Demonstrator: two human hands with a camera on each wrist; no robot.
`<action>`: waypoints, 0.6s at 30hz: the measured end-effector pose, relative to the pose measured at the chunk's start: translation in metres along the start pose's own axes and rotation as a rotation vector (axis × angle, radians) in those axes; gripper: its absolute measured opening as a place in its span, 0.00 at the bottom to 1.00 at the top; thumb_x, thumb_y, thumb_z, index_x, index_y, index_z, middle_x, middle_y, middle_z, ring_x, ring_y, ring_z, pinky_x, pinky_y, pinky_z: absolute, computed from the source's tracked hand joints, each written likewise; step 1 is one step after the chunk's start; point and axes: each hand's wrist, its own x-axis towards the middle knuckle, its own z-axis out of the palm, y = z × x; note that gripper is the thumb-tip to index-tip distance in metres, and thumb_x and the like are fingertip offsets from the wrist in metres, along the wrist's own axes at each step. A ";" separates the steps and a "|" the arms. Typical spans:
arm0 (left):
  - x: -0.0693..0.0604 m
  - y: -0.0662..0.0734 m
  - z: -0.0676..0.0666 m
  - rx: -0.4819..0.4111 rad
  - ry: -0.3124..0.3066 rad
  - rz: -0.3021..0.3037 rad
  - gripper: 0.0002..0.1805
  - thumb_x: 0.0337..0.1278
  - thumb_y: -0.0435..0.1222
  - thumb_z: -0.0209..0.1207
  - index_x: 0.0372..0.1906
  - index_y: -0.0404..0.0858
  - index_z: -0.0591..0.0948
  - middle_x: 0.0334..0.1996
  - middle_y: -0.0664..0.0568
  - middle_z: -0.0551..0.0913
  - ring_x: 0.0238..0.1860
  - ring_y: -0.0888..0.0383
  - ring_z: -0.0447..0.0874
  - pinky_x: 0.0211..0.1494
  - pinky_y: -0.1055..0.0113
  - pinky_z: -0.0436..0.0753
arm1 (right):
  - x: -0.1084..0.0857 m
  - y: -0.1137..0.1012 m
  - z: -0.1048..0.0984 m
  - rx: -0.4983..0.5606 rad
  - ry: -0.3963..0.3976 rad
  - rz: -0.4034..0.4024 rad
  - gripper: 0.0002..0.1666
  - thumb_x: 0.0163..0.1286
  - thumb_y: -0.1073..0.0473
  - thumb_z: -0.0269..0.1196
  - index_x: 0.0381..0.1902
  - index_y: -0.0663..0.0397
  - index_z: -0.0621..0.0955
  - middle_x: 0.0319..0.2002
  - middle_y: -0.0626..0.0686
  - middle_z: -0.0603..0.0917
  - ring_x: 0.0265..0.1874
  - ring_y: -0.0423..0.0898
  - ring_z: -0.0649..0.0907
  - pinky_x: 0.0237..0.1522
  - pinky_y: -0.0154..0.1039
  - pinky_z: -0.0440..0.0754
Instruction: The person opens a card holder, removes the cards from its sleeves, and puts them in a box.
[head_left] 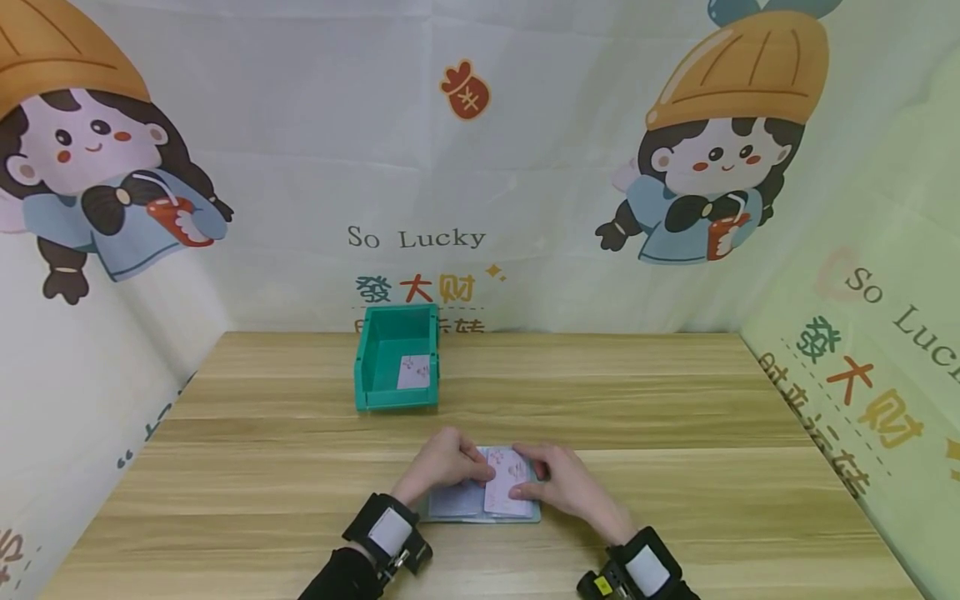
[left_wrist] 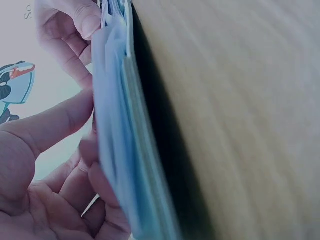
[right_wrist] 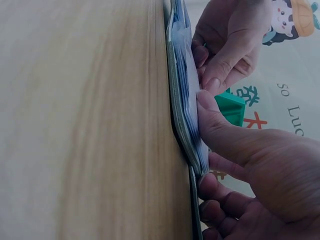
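Observation:
An open booklet (head_left: 456, 502) with a light blue cover edge and several thin, translucent-looking pages lies on the table. A pale pink card (head_left: 504, 493) with a small printed pattern lies over its right-hand page. At the card's left edge, my left hand (head_left: 450, 458) pinches with thumb and fingertips. My right hand (head_left: 566, 483) holds the card's right side, its thumb (right_wrist: 212, 112) low on the face and a finger by the top corner. In both wrist views the booklet is seen edge-on, so whether the card sits inside a page sleeve cannot be told.
Behind the booklet stands a green open-front bin (head_left: 378, 333) with a similar pale card (head_left: 414, 372) inside. The wooden table (head_left: 637, 392) meets a printed cloth backdrop (head_left: 555, 208) at its back and sides.

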 end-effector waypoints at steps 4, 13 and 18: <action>0.000 -0.001 0.001 -0.001 0.000 -0.009 0.07 0.46 0.34 0.75 0.26 0.34 0.88 0.23 0.51 0.87 0.26 0.60 0.75 0.30 0.69 0.69 | 0.000 0.001 0.000 0.001 0.000 -0.002 0.37 0.57 0.52 0.75 0.61 0.66 0.80 0.23 0.45 0.68 0.24 0.35 0.66 0.27 0.29 0.60; 0.003 -0.003 0.002 -0.008 0.000 -0.003 0.06 0.46 0.32 0.75 0.28 0.34 0.88 0.25 0.49 0.88 0.27 0.60 0.78 0.32 0.69 0.71 | 0.001 0.002 0.000 -0.005 -0.001 -0.014 0.36 0.57 0.53 0.75 0.60 0.66 0.80 0.23 0.44 0.67 0.24 0.34 0.65 0.27 0.28 0.60; 0.002 -0.004 0.000 -0.011 -0.014 -0.011 0.06 0.46 0.31 0.74 0.29 0.33 0.88 0.25 0.48 0.88 0.27 0.60 0.77 0.32 0.70 0.71 | 0.002 0.000 0.001 -0.008 -0.015 0.010 0.36 0.58 0.52 0.75 0.61 0.64 0.80 0.23 0.44 0.67 0.24 0.34 0.66 0.28 0.28 0.61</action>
